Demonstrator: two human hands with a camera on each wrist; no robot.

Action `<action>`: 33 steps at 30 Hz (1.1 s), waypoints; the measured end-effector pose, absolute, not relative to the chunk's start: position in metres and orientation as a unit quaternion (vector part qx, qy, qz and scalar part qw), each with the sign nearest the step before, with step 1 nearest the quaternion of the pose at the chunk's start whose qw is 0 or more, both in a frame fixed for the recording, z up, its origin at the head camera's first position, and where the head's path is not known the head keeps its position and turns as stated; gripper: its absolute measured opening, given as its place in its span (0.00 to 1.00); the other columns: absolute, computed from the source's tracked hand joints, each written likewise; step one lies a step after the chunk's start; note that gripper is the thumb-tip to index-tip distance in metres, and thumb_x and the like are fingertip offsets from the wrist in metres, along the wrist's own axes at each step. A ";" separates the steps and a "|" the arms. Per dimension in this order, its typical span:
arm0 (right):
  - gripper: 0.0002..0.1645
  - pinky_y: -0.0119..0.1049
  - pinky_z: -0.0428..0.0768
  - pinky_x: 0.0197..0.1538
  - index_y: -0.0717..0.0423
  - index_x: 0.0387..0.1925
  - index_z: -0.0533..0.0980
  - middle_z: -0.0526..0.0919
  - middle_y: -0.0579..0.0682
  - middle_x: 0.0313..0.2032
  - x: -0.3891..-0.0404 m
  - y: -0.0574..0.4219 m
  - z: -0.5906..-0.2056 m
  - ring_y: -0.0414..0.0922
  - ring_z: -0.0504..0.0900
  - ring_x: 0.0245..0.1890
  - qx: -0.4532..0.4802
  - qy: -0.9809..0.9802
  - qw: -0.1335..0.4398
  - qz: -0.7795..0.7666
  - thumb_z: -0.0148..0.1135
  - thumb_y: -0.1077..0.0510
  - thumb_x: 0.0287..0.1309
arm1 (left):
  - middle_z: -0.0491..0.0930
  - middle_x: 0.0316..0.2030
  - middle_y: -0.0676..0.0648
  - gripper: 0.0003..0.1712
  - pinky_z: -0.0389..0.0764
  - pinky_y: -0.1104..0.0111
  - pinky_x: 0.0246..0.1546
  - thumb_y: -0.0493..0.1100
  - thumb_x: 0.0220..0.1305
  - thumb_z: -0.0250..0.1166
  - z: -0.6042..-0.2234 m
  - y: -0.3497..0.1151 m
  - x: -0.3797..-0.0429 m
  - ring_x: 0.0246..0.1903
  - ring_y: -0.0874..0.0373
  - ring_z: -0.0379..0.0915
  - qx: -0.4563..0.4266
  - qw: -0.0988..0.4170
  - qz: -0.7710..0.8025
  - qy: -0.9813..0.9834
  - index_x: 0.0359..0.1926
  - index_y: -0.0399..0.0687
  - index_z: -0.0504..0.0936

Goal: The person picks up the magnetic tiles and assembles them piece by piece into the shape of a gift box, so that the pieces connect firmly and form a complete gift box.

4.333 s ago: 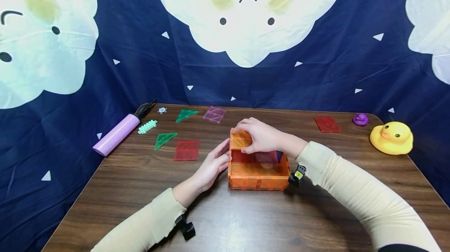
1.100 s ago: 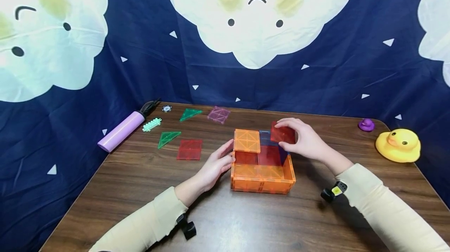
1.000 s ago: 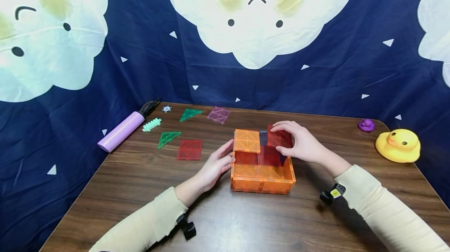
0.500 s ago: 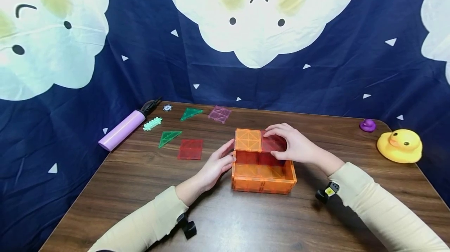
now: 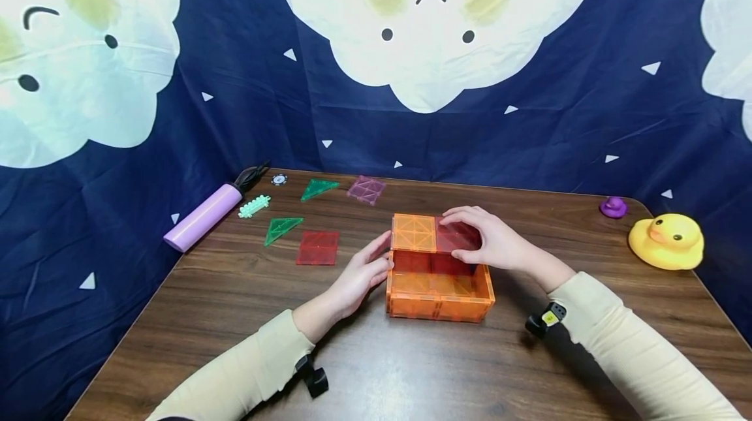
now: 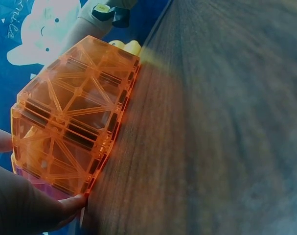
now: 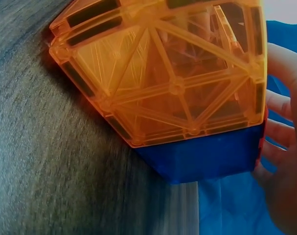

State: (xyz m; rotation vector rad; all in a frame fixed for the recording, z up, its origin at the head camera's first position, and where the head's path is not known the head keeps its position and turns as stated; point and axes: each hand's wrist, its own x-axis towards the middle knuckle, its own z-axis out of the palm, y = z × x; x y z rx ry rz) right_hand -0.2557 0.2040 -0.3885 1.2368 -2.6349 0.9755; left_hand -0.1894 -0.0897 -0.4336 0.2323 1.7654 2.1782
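A box-like build of translucent magnetic tiles (image 5: 440, 308) stands mid-table, with orange front walls and an open front compartment. Along its left side lies my left hand (image 5: 358, 280), fingers fairly straight against the wall; the left wrist view shows the thumb (image 6: 72, 205) at a near lower corner. An orange square tile (image 5: 414, 233) covers the back left of the top. Beside it, a red square tile (image 5: 457, 235) lies at the back right, edge to edge with the orange one. My right hand (image 5: 493, 241) holds that red tile between thumb and fingers. A blue tile (image 7: 207, 154) forms part of the right side.
To the left lie a red square tile (image 5: 317, 248), green triangle tiles (image 5: 283, 230), a purple square tile (image 5: 366, 190), a mint toothed piece (image 5: 254, 206), a poker chip (image 5: 279, 179) and a lilac cylinder (image 5: 202, 217). A yellow rubber duck (image 5: 666, 243) and small purple duck (image 5: 613, 207) stand right.
My right hand has brought the red tile from the right onto the build's back right top, beside the orange tile placed earlier. The left hand has stayed at the left side.
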 end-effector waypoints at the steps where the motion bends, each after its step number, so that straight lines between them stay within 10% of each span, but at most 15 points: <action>1: 0.31 0.53 0.73 0.61 0.53 0.59 0.79 0.78 0.53 0.62 -0.256 0.205 -0.389 0.52 0.73 0.61 0.398 -0.857 0.033 0.325 0.78 0.57 0.52 | 0.49 0.79 0.40 0.45 0.60 0.48 0.70 0.33 0.65 0.54 -0.433 -0.089 -0.189 0.74 0.42 0.53 0.081 0.163 0.764 0.619 0.81 0.44 0.50; 11: 0.25 0.34 0.74 0.56 0.59 0.64 0.75 0.81 0.54 0.58 -0.264 0.217 -0.405 0.48 0.78 0.54 0.275 -0.854 -0.027 0.441 0.65 0.56 0.69 | 0.49 0.79 0.39 0.44 0.60 0.46 0.70 0.33 0.65 0.54 -0.434 -0.088 -0.188 0.74 0.41 0.52 0.077 0.167 0.761 0.622 0.81 0.43 0.51; 33: 0.20 0.35 0.82 0.50 0.58 0.64 0.71 0.80 0.49 0.53 -0.254 0.213 -0.442 0.42 0.81 0.47 0.181 -0.646 -0.129 0.730 0.51 0.59 0.76 | 0.66 0.70 0.33 0.33 0.65 0.46 0.67 0.40 0.72 0.61 -0.420 -0.118 -0.196 0.68 0.39 0.64 0.103 0.110 0.611 0.777 0.73 0.35 0.64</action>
